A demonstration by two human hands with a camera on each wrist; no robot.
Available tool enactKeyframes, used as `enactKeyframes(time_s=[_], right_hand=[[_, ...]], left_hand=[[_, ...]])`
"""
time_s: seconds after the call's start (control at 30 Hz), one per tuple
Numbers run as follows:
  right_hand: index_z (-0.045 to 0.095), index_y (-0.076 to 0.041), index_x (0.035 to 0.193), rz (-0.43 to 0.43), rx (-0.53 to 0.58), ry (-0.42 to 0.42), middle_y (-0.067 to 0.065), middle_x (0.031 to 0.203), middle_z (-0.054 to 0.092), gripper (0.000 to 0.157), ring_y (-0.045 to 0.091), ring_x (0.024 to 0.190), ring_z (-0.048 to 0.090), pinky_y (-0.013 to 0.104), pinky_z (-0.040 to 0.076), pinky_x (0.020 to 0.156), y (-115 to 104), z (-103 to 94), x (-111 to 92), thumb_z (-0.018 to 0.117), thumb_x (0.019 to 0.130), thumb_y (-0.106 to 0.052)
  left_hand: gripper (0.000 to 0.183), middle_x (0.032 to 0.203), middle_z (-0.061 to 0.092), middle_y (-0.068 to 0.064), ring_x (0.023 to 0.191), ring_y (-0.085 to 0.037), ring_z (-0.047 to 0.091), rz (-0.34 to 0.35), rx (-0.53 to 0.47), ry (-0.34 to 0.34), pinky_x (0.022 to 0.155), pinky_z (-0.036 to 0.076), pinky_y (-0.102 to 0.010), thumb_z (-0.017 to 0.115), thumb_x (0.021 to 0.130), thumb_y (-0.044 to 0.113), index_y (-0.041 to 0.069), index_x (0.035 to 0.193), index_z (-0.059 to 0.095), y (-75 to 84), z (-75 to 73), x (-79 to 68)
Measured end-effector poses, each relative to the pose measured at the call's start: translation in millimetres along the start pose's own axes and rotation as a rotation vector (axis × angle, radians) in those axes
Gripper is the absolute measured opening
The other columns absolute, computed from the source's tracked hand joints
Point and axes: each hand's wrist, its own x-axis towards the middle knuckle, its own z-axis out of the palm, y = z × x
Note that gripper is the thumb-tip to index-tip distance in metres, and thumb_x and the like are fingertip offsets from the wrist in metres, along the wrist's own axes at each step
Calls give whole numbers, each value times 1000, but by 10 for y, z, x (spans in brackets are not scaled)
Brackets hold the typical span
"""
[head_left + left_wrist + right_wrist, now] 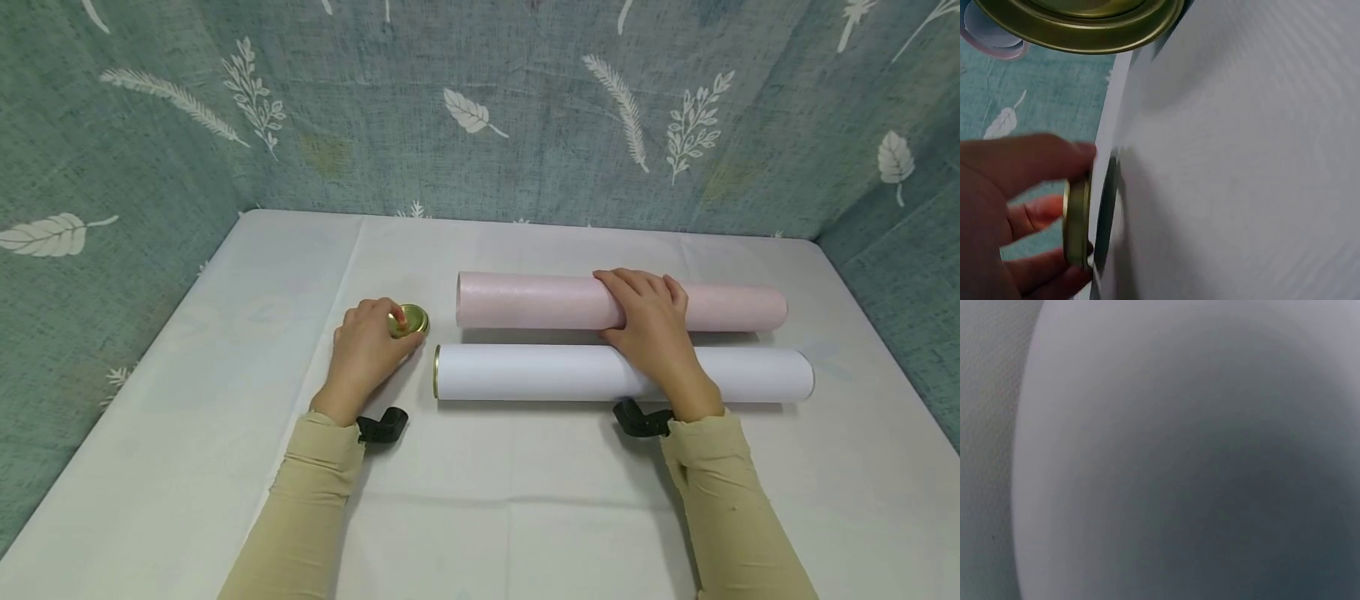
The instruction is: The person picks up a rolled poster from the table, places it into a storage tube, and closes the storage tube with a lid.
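Note:
My left hand (367,350) pinches a round gold metal lid (412,320) left of the two tubes. The left wrist view shows this lid (1077,222) held on edge between thumb and fingers, close to the tabletop. My right hand (651,321) grips a pink cardboard tube (525,302) around its middle, fingers over the far side and thumb on the near side. In front of it lies a white tube (517,372), passing beneath my right wrist. A gold cap (1091,28) closes the white tube's left end, while the pink tube's left end (994,31) looks hollow.
A white cloth (465,525) covers the table. Green-blue leaf-patterned fabric (525,108) hangs behind it and on both sides. Black wrist mounts (384,425) sit at both cuffs. The right wrist view is mostly filled by a blurred, pale close surface (1116,456).

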Motion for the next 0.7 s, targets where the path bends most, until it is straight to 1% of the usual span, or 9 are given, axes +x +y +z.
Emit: enactKeyframes(time_s=[0.07,0.17,0.23,0.3,0.4,0.5,0.57,0.7], right_hand=[[47,-19,128,1,-1,-2,4,126,46,72,29,117,35,52,9,98,-2,0,1,79,65,-12],[47,-19,128,4,-1,-4,5,126,46,71,29,117,34,52,9,98,-6,1,2,79,65,-12],[47,-19,128,5,-2,-6,5,126,46,71,29,118,34,52,8,98,-7,4,3,79,65,-13],[47,-19,128,5,-2,-7,5,126,46,71,29,118,34,52,9,98,-7,5,3,79,66,-13],[47,-19,129,2,-2,-7,4,127,46,71,29,117,35,52,9,98,-7,3,2,79,66,-13],[46,-19,129,0,1,-4,4,127,46,72,29,117,34,52,9,98,-6,-2,1,79,65,-12],[47,-19,129,-1,2,-3,4,127,46,72,29,118,34,52,9,98,-6,-3,0,79,65,-12],[46,-19,129,0,1,-5,4,127,46,71,29,118,34,52,9,98,-7,-3,0,79,66,-12]], left_hand=[[42,106,50,-12,96,-30,43,-1,-51,-19,75,35,-44,66,75,41,10,100,52,0,-14,6],[59,109,50,-13,101,-31,42,4,-104,-73,79,37,-43,65,76,45,8,118,48,0,-32,7],[71,115,47,-15,106,-33,40,0,-94,-116,82,37,-45,63,76,50,8,129,41,-9,-36,3],[78,118,44,-17,109,-34,38,4,-69,-153,84,36,-45,61,76,54,8,134,37,-15,-36,-1],[78,117,41,-18,107,-33,37,13,-36,-187,82,37,-44,60,75,56,7,132,41,-18,-39,-9],[71,112,41,-15,102,-30,38,11,-27,-197,79,38,-41,61,74,55,8,126,48,-5,-47,-12],[67,110,41,-14,98,-29,41,1,-25,-195,77,38,-40,62,74,54,8,122,50,3,-53,-11],[65,110,41,-13,90,-27,47,-36,-35,-177,75,40,-39,61,75,53,7,119,50,12,-73,-17]])
